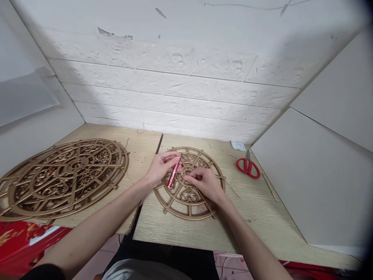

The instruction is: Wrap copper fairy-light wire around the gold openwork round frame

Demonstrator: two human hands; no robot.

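Note:
A small round gold openwork panel (190,202) lies flat on the wooden table (256,217) in front of me. My left hand (161,167) hovers over its left side, fingers pinched round a thin red tube (173,173) that points down at the panel. My right hand (205,182) rests on the panel's middle with its fingers curled together, pinching something too small to make out. A thin wire or stick (231,188) pokes out to the right from under that hand.
A larger stack of round gold openwork panels (62,175) lies on the left table. Red-handled scissors (248,166) lie to the right, near a small scrap of white paper (238,146). A white brick-pattern wall stands behind; white panels close in both sides.

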